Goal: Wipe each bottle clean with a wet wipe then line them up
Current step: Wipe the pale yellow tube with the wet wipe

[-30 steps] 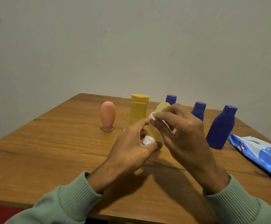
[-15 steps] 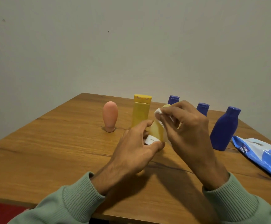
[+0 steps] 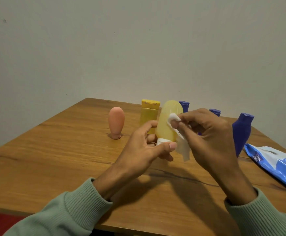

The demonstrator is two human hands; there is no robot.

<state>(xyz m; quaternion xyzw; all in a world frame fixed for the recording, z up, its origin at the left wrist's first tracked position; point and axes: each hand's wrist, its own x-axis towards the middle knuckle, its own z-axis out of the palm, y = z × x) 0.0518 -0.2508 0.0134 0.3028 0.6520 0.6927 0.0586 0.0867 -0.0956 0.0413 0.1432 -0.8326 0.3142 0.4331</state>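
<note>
The pale yellow bottle [image 3: 170, 121] was held cap-down in your left hand [image 3: 144, 149], up over the table [image 3: 53, 150] in front of you. Your thumb and curled fingers pinched its white cap [image 3: 161, 142] at the bottom. Your right hand [image 3: 208, 133] had its fingertips closed on the wet wipe [image 3: 173, 119], pressing a folded corner against the bottle's right side near the top, and the loose end hung down beside the cap. Behind your hands the pink bottle [image 3: 116, 122] and the yellow flat-topped bottle [image 3: 149, 116] stood upright on the table. To their right stood the far blue bottle [image 3: 184, 106], the middle blue bottle [image 3: 215, 112] and the large blue bottle [image 3: 242, 132], the first two mostly hidden by your hands. The blue wipes pack [image 3: 278, 166] lay flat by the table's right edge
</note>
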